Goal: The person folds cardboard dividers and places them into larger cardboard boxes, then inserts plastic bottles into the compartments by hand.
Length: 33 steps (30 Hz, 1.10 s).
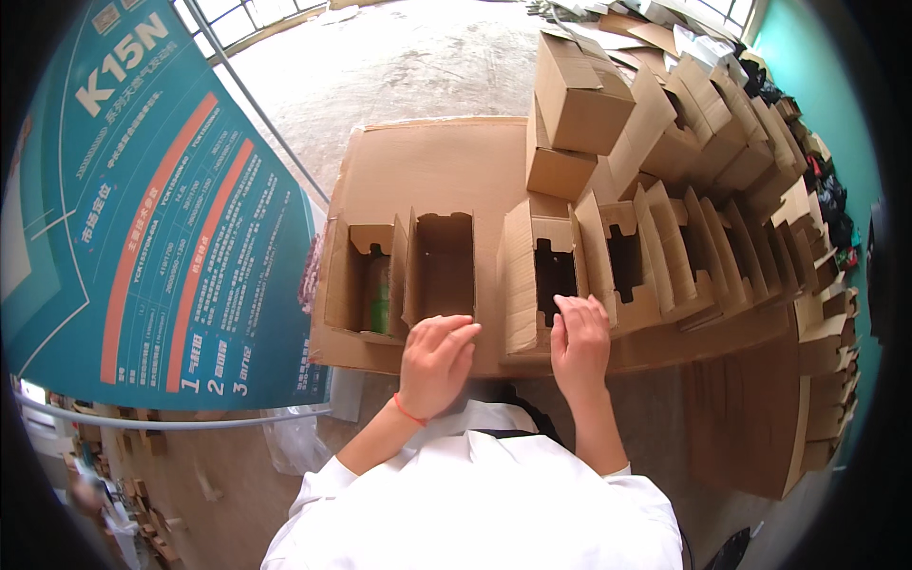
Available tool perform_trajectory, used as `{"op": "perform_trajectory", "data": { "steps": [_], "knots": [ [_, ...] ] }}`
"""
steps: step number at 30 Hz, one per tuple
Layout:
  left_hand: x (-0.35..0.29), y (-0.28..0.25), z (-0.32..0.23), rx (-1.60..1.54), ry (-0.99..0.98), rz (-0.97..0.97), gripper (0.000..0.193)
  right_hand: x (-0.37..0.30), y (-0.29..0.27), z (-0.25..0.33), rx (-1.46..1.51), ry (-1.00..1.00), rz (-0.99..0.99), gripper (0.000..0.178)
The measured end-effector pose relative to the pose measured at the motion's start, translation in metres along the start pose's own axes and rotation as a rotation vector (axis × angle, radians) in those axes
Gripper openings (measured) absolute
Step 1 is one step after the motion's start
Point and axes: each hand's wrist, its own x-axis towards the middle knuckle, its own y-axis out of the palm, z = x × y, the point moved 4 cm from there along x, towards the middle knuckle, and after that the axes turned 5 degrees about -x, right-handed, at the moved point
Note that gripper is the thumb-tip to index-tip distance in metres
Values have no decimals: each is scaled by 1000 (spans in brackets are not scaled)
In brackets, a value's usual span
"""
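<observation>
My left hand (438, 359), with a thin red band at the wrist, hovers at the near edge of an open cardboard box (443, 249). Its fingers are loosely bent and apart from the thumb, with nothing visible in them. By the near end of another open cardboard box (521, 275) is my right hand (580, 344), thumb and fingers spread. Whether its fingertips touch that box I cannot tell. Left of these stands a third open box (342, 285) with a green bottle (380, 302) partly showing inside.
A large flat cardboard surface (427, 157) carries the boxes. Several open boxes (698, 252) stand in rows to the right, behind them a stack of closed boxes (579, 104). A teal printed banner (161, 218) on a metal frame rises at the left. A clear plastic bag (293, 439) lies below.
</observation>
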Motion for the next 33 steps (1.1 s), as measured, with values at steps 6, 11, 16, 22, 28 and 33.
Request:
{"op": "perform_trajectory", "data": {
  "steps": [6, 11, 16, 22, 28, 33],
  "knots": [
    [16, 42, -42, -497, 249, 226, 37, 5, 21, 8, -295, -368, 230, 28],
    [22, 60, -48, -284, 160, 345, 43, -17, 33, 14, -276, -297, 378, 32],
    [23, 40, -52, 169, 58, 340, 53, -2, -5, 10, -46, -217, 105, 30],
    [42, 49, -21, 510, -130, 533, 37, -16, -33, -6, 186, -327, 126, 21],
    [97, 142, 19, 829, -323, 1100, 21, -33, -25, -10, 352, -363, 192, 19],
    [80, 248, 55, 750, -317, 1428, 35, -40, -21, -10, 374, -281, 214, 18]
  ]
}}
